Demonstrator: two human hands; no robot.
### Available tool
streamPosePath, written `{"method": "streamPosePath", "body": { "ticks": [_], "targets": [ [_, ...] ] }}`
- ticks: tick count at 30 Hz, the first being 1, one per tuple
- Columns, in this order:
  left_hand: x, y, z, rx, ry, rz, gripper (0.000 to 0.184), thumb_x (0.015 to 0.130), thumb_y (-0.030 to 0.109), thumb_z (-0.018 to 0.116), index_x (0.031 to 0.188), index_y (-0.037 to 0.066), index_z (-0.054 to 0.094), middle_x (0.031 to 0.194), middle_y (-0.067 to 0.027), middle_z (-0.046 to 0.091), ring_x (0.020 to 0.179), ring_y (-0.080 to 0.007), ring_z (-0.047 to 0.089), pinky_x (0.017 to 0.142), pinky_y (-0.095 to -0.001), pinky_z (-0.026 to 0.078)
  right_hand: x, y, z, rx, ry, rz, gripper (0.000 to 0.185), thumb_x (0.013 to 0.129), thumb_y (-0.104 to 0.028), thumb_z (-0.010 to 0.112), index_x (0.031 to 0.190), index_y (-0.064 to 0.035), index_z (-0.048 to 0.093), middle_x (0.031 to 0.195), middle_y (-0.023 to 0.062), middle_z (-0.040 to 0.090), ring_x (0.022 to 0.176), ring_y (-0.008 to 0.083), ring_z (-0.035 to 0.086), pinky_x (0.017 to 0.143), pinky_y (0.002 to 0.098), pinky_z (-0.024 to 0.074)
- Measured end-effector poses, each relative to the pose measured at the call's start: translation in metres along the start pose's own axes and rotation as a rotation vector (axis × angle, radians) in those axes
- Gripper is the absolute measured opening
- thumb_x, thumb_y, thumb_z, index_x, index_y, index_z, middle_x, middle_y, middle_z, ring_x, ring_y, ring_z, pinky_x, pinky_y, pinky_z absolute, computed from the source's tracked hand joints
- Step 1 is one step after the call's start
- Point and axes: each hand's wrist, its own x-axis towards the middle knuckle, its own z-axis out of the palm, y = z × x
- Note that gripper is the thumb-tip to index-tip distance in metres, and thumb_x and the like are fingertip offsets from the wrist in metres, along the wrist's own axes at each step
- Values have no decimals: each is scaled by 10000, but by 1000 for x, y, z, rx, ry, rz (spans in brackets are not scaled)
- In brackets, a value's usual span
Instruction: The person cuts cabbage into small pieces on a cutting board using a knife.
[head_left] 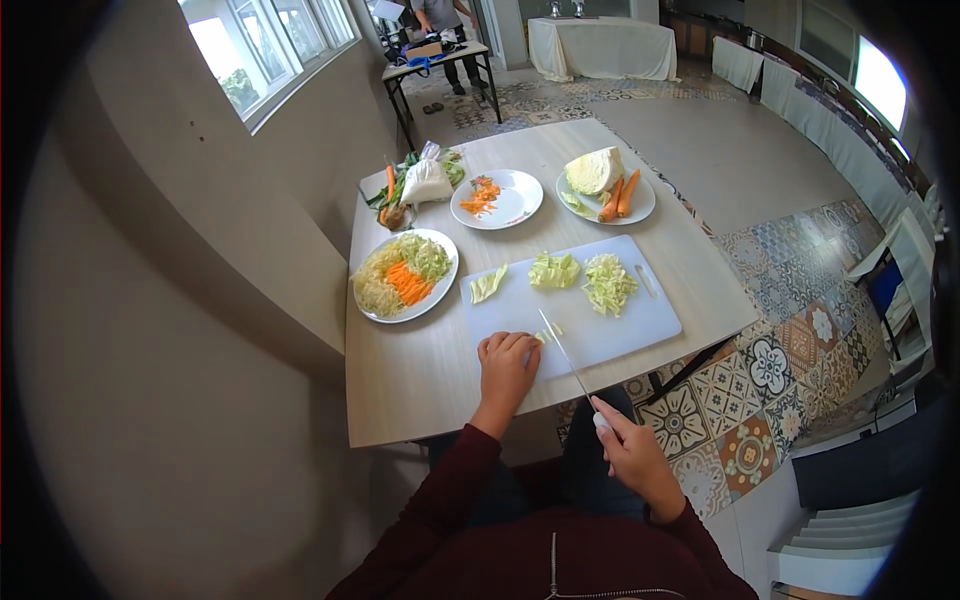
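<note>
My right hand [638,456] grips the white handle of a kitchen knife [568,355], its blade pointing away over the near part of the white cutting board [640,325]. Left of the blade, my left hand [508,368] rests on the board with fingers curled over a piece of cabbage [541,338], mostly hidden under the fingertips. A few thin strips lie beside the blade. Farther up the board are a flat cabbage leaf [488,285], a stack of cut cabbage leaves [553,269] and a heap of shredded cabbage [608,285].
A plate [447,285] of shredded vegetables stands left. Behind are a plate [520,205] with carrot bits, a plate [645,208] with half a cabbage and carrots, and a white bag [428,182] among vegetables. A wall borders the table's left; a person [445,20] stands far back.
</note>
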Motion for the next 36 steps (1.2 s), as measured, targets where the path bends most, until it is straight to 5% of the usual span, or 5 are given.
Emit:
{"method": "streamPosePath", "body": {
  "ticks": [6,9,18,24,36],
  "targets": [
    [0,0,1,-3,-3,-5,65,840,147,739,902,127,733,981,13,725,990,-221,612,949,-417,388,-1,1,1,35,-46,8,463,1020,-145,519,1482,-111,506,631,33,572,480,76,529,496,257,486],
    [0,0,1,2,7,6,61,835,138,736,894,126,729,979,12,725,989,-221,613,945,-418,389,2,4,4,31,-50,5,447,1005,-171,534,1443,-84,533,572,137,586,505,176,645,566,345,524],
    [1,1,1,-1,3,-2,57,827,126,728,884,120,721,979,10,728,984,-221,617,946,-421,385,4,9,10,-80,-28,-78,423,990,-164,538,1399,-52,550,902,293,673,811,461,668,736,441,538],
    [2,3,-1,-1,8,0,44,834,124,719,878,122,720,975,9,728,982,-221,616,952,-426,383,4,5,10,-100,-61,-37,438,998,-150,524,1422,-42,517,897,313,650,840,482,647,717,473,520],
    [1,2,0,-22,15,1,45,846,129,715,889,130,729,966,21,729,973,-217,616,954,-423,382,-8,-22,-5,-177,-180,52,459,1057,-187,413,1483,-16,427,631,283,603,536,376,661,599,463,538]
  ]
}}
